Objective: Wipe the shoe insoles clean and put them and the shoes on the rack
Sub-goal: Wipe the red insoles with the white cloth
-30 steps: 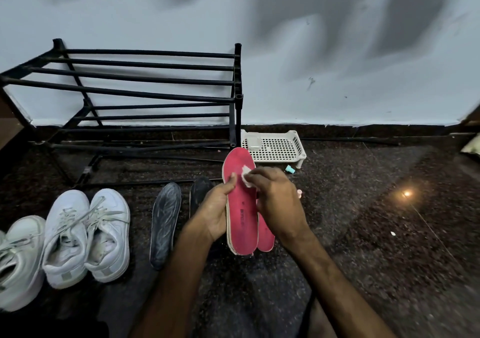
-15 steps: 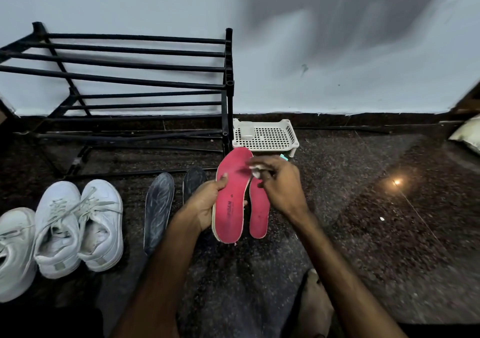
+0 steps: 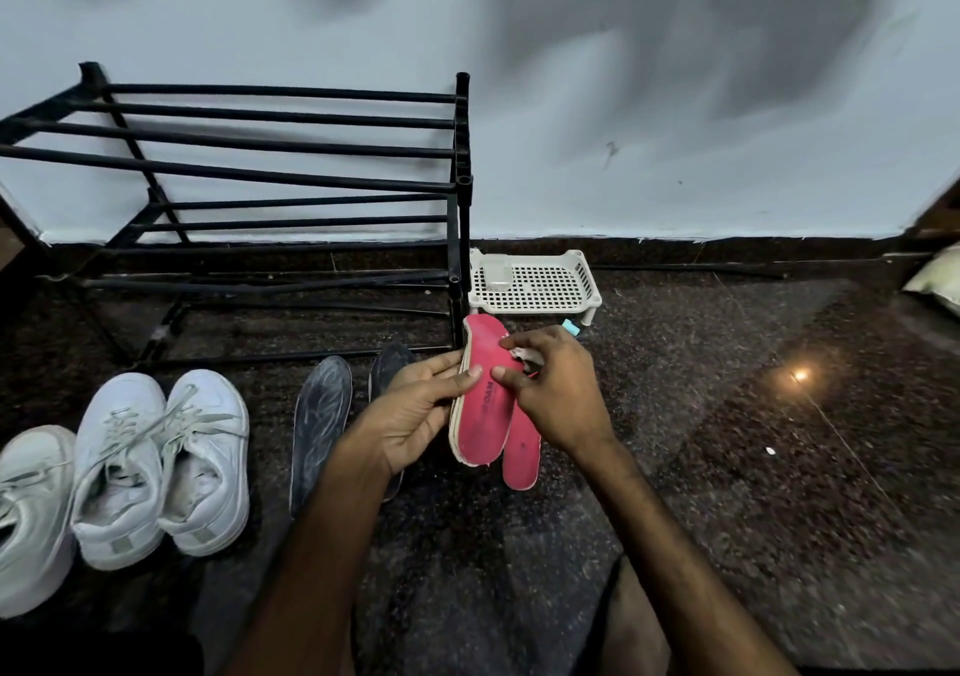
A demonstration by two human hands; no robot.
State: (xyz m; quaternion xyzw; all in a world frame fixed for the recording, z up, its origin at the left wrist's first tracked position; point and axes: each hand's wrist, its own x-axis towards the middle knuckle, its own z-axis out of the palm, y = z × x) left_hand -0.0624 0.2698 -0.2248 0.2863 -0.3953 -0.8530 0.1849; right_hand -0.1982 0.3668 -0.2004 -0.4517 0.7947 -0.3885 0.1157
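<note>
My left hand (image 3: 415,410) grips a pink insole (image 3: 485,405) by its left edge, held up over the floor. My right hand (image 3: 556,389) pinches a small white wipe (image 3: 522,354) against the insole's right side, thumb on the pink surface. A second pink insole (image 3: 522,454) lies on the floor just behind it. Two dark insoles (image 3: 319,415) lie to the left; the right one (image 3: 389,358) is partly hidden by my left hand. White sneakers (image 3: 166,462) stand at the left. The black bar rack (image 3: 260,156) stands against the wall, nothing on it.
A white perforated plastic tray (image 3: 535,286) sits on the floor right of the rack, a small teal object (image 3: 570,326) at its front. Another white shoe (image 3: 31,514) is at the far left edge. A pale cushion-like thing (image 3: 935,280) shows at the right edge.
My right hand with the wipe slid from the insole's top down toward its middle right side. The left hand's grip on the insole shifted slightly.
</note>
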